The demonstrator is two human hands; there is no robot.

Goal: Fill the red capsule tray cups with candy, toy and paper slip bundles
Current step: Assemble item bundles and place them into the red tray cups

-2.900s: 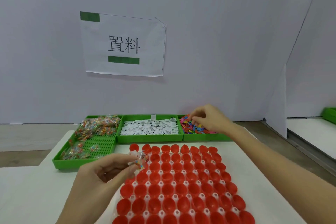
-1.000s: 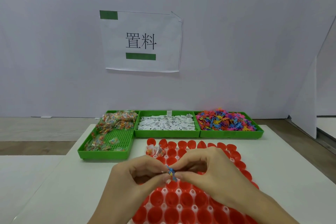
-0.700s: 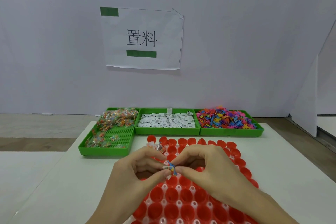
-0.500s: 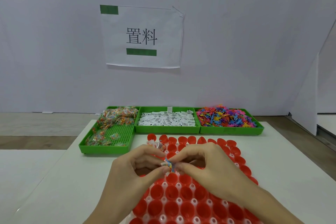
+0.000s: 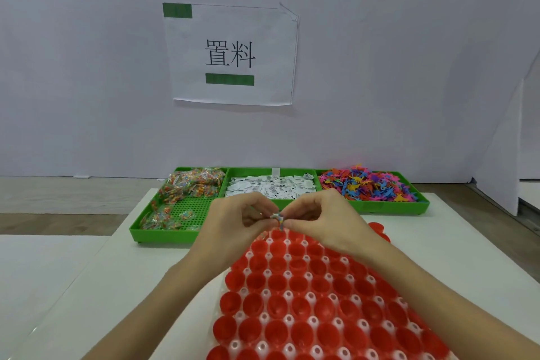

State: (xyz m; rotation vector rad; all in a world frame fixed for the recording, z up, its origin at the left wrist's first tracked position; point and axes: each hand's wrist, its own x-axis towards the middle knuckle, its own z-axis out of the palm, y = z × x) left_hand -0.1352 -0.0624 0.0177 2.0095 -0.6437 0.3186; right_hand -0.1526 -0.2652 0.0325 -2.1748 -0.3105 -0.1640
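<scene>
Both hands have lifted toward twelve o'clock since a moment ago, the left hand point(image 5: 233, 222) and right hand point(image 5: 318, 219) together pinching the small bundle point(image 5: 277, 218) above the red capsule tray point(image 5: 306, 295). It looks folded tight, though blur hides detail, so dropping it into a cup seems next.

The little bundle point(image 5: 277, 218) pinched between the left hand point(image 5: 233, 225) and the right hand point(image 5: 324, 222) is too small to make out, both hands hide the far cups of the red tray point(image 5: 306, 301), and the picture's bottom edge cuts off its near rows.
</scene>
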